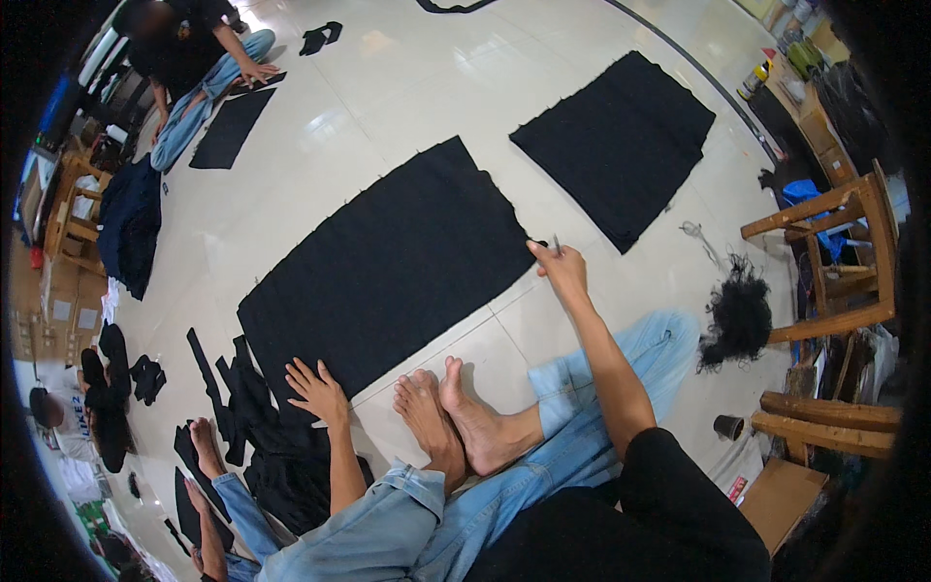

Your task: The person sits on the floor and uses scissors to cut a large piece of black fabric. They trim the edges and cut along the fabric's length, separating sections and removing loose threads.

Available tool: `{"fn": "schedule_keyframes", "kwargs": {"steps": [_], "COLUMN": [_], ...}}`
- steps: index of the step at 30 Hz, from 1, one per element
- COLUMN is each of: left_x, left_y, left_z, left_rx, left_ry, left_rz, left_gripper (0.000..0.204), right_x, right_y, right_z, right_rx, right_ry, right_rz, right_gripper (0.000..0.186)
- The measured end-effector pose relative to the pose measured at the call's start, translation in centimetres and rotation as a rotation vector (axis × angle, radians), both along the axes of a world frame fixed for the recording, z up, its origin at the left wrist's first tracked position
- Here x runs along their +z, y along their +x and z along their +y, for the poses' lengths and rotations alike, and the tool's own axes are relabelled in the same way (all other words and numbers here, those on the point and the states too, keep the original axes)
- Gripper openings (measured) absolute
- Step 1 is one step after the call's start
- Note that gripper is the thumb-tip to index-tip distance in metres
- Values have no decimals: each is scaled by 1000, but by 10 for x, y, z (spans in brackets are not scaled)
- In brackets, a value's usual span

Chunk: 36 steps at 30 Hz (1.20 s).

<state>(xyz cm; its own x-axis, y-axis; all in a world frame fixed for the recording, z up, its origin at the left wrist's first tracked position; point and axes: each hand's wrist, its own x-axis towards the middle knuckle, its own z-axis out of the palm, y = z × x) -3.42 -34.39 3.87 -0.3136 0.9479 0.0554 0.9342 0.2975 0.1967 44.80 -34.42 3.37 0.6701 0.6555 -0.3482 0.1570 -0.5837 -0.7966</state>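
Glossy pale floor tiles (pixel 291 194) lie around the grip; a black fabric panel (pixel 388 262) stretches between the hands; left hand (pixel 320 391), fingers splayed, rests at its near corner; right hand (pixel 562 270) clasps a slim grey tool (pixel 556 243) by another corner, though whether it pinches cloth too I cannot tell; the step seems to be tidying the edge, which calls for steady left-hand pressure.

The floor (pixel 208 233) is laid with pale, glossy tiles, crossed by thin joints (pixel 502 322), and light is mirrored in it as white patches (pixel 328 122). Along the right side, a wooden frame (pixel 884 257) is set near a blue bag (pixel 813 211), with a cup (pixel 729 427) and a carton (pixel 784 500) placed lower down and a yellow bottle (pixel 754 81) higher up. At the left, another wooden frame (pixel 60 199) is seen above a brown surface (pixel 29 276), on which pale sheets (pixel 87 318) are fixed.
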Motion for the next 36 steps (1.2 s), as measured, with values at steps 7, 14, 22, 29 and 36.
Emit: {"fn": "schedule_keyframes", "kwargs": {"steps": [7,14,22,29,36], "left_x": [-8,-20,-17,-18,-21], "left_y": [-15,-6,4,2,18], "left_z": [-4,-16,-23,-28,-25], "left_rx": [-2,-45,-47,23,-4], "left_ry": [12,36,-38,-86,-117], "left_rz": [84,141,157,149,149], "left_gripper": [68,65,66,67,67], "right_x": [62,-22,-18,28,-23], "right_y": [-25,2,17,13,34], "right_z": [5,-33,-50,-30,13], "right_rx": [55,-2,28,-13,202], "right_ry": [292,175,99,211,266], "right_rz": [-316,-245,-207,-366,-37], "right_gripper": [30,34,43,22,29]}}
